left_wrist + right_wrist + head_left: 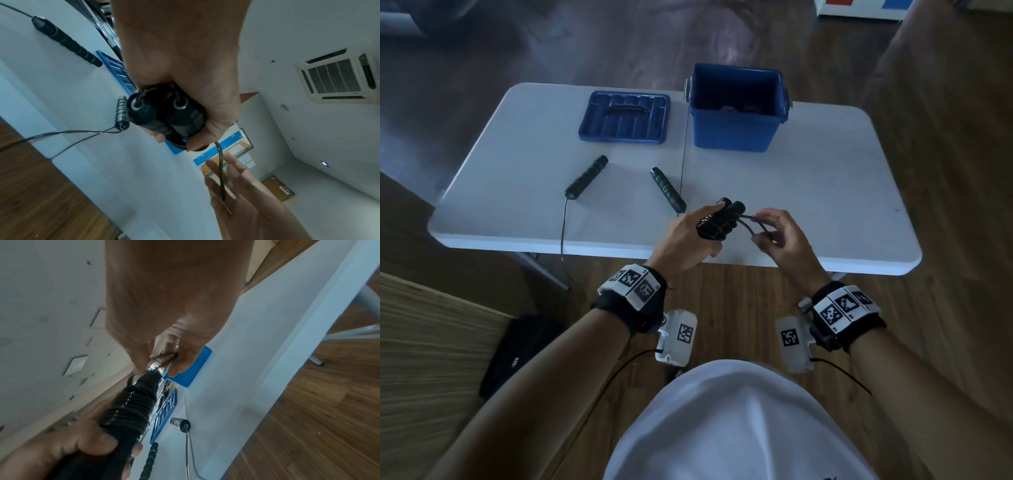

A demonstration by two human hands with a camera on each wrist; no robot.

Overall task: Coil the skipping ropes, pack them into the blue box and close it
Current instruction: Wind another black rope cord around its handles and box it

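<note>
My left hand (pixel 688 236) grips a black skipping rope bundle (pixel 719 221), two handles side by side with cord wound round them (pixel 166 113) (pixel 131 405). My right hand (pixel 777 236) pinches the loose loop of cord (pixel 751 224) just right of the bundle. A second rope lies uncoiled on the white table (pixel 808 192): its black-and-green handles (pixel 587 176) (pixel 667 187) lie apart, cords trailing off the front edge. The open blue box (pixel 738 109) stands at the back; something dark pinkish lies in its bottom. Its blue lid (pixel 625 116) lies to the left of it.
A black bag (pixel 517 353) sits on the wooden floor under the table's left side. A wooden surface (pixel 431 359) is at the lower left. The table's front edge runs just under both hands.
</note>
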